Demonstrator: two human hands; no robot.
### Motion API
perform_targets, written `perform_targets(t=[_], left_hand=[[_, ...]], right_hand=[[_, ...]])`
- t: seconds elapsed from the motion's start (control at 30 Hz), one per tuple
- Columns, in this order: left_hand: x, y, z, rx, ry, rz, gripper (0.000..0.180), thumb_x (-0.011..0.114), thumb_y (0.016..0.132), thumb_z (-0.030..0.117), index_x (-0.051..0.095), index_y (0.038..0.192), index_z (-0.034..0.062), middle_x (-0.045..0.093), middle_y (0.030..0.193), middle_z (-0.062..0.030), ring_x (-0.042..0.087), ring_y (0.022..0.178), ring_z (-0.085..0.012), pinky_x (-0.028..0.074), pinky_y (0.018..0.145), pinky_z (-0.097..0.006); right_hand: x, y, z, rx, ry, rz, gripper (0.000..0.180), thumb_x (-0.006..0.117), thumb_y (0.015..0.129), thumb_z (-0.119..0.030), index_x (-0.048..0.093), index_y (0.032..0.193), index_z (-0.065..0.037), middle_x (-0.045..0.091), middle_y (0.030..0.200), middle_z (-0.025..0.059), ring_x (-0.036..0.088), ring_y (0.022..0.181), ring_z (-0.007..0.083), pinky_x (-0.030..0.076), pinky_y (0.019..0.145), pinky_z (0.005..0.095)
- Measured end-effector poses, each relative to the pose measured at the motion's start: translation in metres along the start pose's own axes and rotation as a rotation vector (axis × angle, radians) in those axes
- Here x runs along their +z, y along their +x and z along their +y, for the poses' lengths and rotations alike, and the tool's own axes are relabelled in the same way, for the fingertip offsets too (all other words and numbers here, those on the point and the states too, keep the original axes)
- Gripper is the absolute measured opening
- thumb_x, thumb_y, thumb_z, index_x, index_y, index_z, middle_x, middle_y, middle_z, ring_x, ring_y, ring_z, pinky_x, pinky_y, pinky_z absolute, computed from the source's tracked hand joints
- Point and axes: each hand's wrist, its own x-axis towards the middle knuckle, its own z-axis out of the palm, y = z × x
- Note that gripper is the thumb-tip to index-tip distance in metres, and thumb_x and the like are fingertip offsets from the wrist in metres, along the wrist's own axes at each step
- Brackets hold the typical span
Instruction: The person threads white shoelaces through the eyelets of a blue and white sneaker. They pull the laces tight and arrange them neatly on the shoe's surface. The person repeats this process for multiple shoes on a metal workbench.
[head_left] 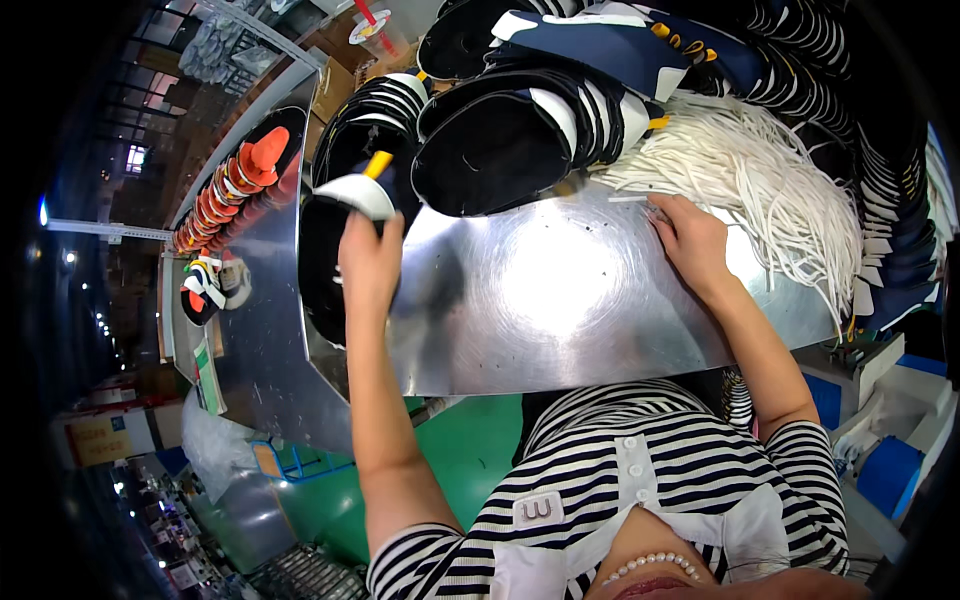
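My left hand, slightly blurred, grips a black shoe upper at its white heel, where a yellow pull tab sticks up. The upper lies at the left edge of the metal table, partly hidden by my hand and forearm. On the right, my right hand has its fingers closed at a white lace, whose short end points left over the metal. Just beyond that hand spreads a big pile of loose white laces.
Stacked black uppers line the table's far side, with navy and white pieces behind. A plastic cup with a red straw stands at the back. Orange shoe parts sit in a row on the left surface.
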Motion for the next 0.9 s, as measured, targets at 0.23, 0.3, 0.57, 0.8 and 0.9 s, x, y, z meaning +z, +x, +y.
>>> perform_targets(t=[0.23,0.3,0.57,0.8,0.9], left_hand=[[0.097,0.152,-0.075,0.354,0.116,0.066,0.042,0.063,0.087,0.015,0.055,0.123,-0.006,0.056,0.115,-0.0256,0.057,0.103,-0.0455,0.048,0.088,-0.047],[0.099,0.14,-0.072,0.352,0.102,0.097,0.044,0.064,0.089,0.018,0.055,0.124,-0.0062,0.057,0.112,-0.0252,0.059,0.1,-0.0441,0.048,0.087,-0.045],[0.112,0.021,-0.045,-0.05,-0.29,0.16,0.044,0.074,0.086,0.024,0.059,0.117,-0.0036,0.063,0.092,-0.0096,0.058,0.076,-0.0152,0.048,0.07,-0.027],[0.068,-0.008,-0.004,0.019,-0.726,0.57,0.014,0.063,0.094,0.008,0.059,0.105,0.0004,0.06,0.09,-0.0026,0.055,0.079,-0.008,0.045,0.072,-0.021],[0.036,-0.051,0.053,0.177,-0.656,0.737,0.017,0.061,0.094,0.003,0.056,0.109,-0.0031,0.062,0.098,-0.0078,0.059,0.089,-0.0104,0.048,0.08,-0.023]], right_hand=[[-0.005,0.009,0.01,-0.021,-0.006,-0.266,0.016,0.068,0.082,-0.015,0.059,0.091,-0.006,0.066,0.083,0.0136,0.065,0.073,0.0339,0.05,0.064,0.0429],[-0.015,0.009,0.008,0.004,-0.028,-0.317,0.014,0.067,0.082,-0.015,0.059,0.09,-0.006,0.066,0.082,0.014,0.064,0.072,0.035,0.05,0.064,0.044],[-0.033,-0.01,-0.063,0.08,0.868,-0.636,0.008,0.067,0.084,-0.007,0.064,0.091,-0.004,0.059,0.068,0.001,0.052,0.06,0.0102,0.043,0.057,0.0252],[-0.075,-0.026,-0.069,0.1,1.193,-0.352,0.007,0.062,0.089,-0.006,0.06,0.094,-0.003,0.063,0.093,0.0052,0.052,0.072,0.0058,0.044,0.064,0.0195],[-0.077,-0.046,-0.046,0.321,1.369,-0.217,0.005,0.059,0.094,-0.008,0.058,0.095,-0.004,0.064,0.095,0.0061,0.044,0.058,0.0008,0.034,0.051,0.0141]])
